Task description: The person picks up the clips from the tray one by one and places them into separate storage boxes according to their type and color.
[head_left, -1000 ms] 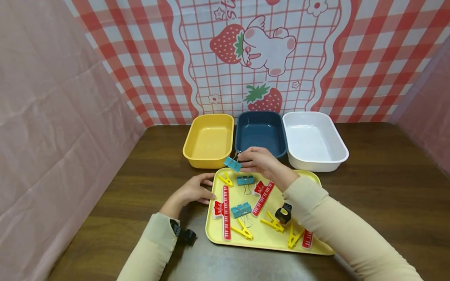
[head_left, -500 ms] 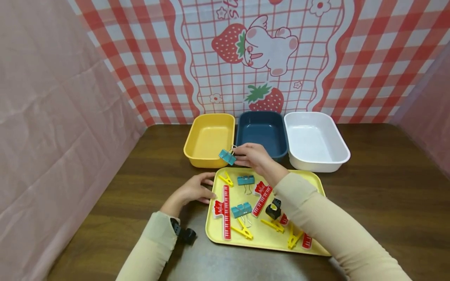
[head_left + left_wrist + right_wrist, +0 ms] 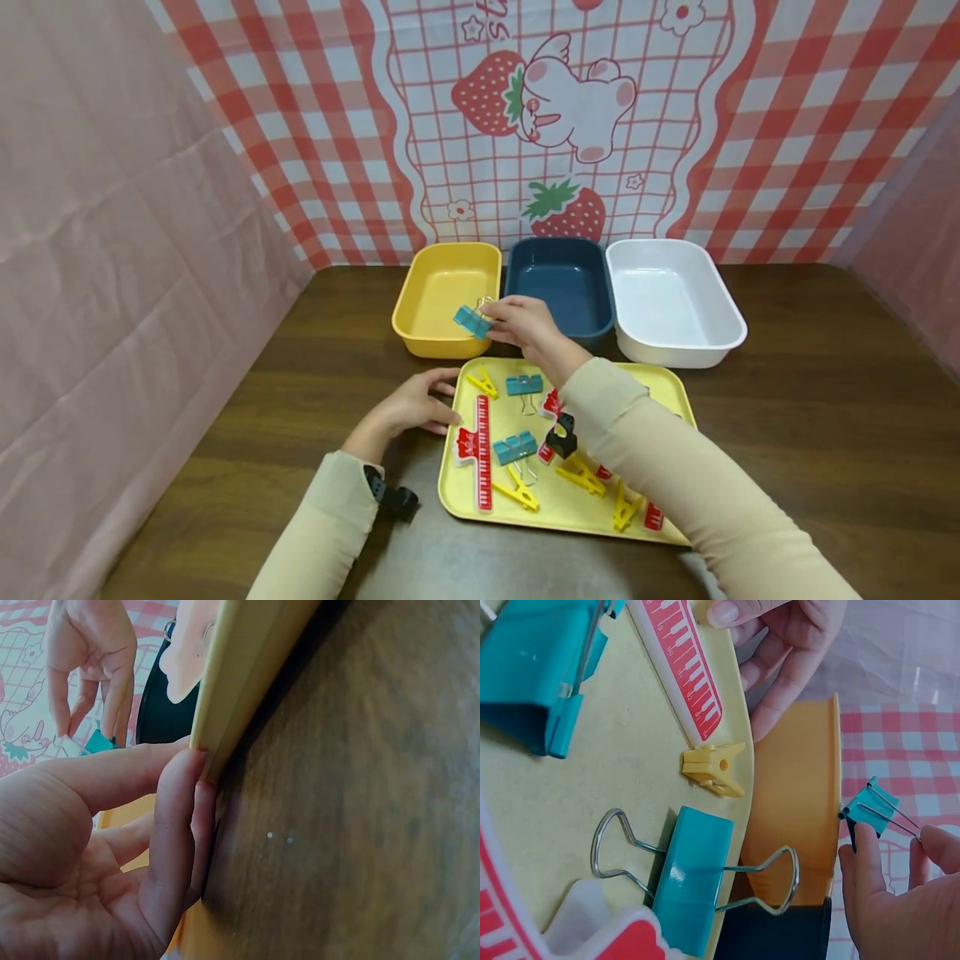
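My right hand (image 3: 528, 329) pinches a teal binder clip (image 3: 472, 322) by its wire handles, over the front right part of the yellow bin (image 3: 427, 346). In the right wrist view this binder clip (image 3: 873, 804) hangs tilted from the fingertips. My left hand (image 3: 412, 406) grips the left edge of the pale yellow tray (image 3: 459, 492), thumb on the rim and fingers beneath. On the tray lie two more teal binder clips, one near the back (image 3: 524, 385) and one mid-tray (image 3: 515, 447). Red keyboard-patterned ruler clips (image 3: 483, 454) and several yellow clothespins (image 3: 519, 495) lie around them.
A dark blue bin (image 3: 561, 287) and a white bin (image 3: 671, 292) stand right of the yellow one, behind the tray. The wooden table (image 3: 292, 392) meets a checked cloth (image 3: 322, 167) at the back. My right forearm covers part of the tray.
My right hand has carried the binder clip left and away from me, from the tray's back edge to over the yellow bin. The left hand stays at the tray's edge.
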`<state>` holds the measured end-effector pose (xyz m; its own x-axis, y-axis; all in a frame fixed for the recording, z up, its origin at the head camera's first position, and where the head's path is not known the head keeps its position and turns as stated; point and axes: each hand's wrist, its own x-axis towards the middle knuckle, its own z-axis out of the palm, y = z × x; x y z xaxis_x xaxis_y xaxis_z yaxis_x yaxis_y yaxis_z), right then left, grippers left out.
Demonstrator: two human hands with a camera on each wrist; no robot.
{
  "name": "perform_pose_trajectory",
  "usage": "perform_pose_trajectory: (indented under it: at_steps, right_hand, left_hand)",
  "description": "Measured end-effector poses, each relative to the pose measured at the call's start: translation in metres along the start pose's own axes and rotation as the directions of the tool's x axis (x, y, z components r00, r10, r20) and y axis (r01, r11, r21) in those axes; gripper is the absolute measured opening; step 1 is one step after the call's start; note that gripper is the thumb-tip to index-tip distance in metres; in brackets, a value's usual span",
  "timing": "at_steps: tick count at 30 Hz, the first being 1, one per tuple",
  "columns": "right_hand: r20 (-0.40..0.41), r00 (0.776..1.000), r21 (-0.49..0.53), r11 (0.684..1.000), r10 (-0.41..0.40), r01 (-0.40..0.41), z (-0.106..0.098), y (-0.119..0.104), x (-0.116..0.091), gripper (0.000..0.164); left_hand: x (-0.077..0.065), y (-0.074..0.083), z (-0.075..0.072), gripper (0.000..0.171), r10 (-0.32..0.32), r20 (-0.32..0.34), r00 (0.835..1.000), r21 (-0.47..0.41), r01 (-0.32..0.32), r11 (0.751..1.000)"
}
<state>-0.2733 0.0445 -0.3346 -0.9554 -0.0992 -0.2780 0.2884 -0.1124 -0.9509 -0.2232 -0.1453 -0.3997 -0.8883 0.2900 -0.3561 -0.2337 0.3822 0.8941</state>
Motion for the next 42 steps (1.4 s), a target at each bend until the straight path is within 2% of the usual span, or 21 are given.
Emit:
perform_pose_trajectory:
  at_steps: [6,11,19,27,42]
  right_hand:
    - [-0.033,0.999,-0.006,0.999,-0.032,0.032,0.006,0.001,0.004,0.024]
    - [-0.050,0.998,-0.023,0.999,-0.049,0.048,0.010,0.001,0.008,0.023]
    - [-0.075,0.997,0.023,1.000,-0.010,0.012,0.013,0.000,0.013,0.029]
    - [-0.068,0.998,0.119,0.993,0.012,-0.004,0.012,0.001,0.014,0.037]
    - [-0.049,0.999,0.120,0.993,0.003,0.003,0.006,0.006,0.012,0.037]
  left_hand:
    - [0.001,0.000,0.001,0.070,0.008,0.002,1.000,0.001,-0.008,1.000]
    - [0.001,0.002,0.001,0.070,0.008,-0.001,1.000,0.004,-0.008,1.000]
    - [0.001,0.002,0.000,0.071,0.004,0.001,1.000,0.011,-0.004,1.000]
    - [0.001,0.001,0.000,0.070,0.020,-0.004,1.000,0.013,-0.020,1.000]
    - [-0.002,0.001,-0.001,0.070,-0.015,-0.018,1.000,0.010,0.015,1.000]
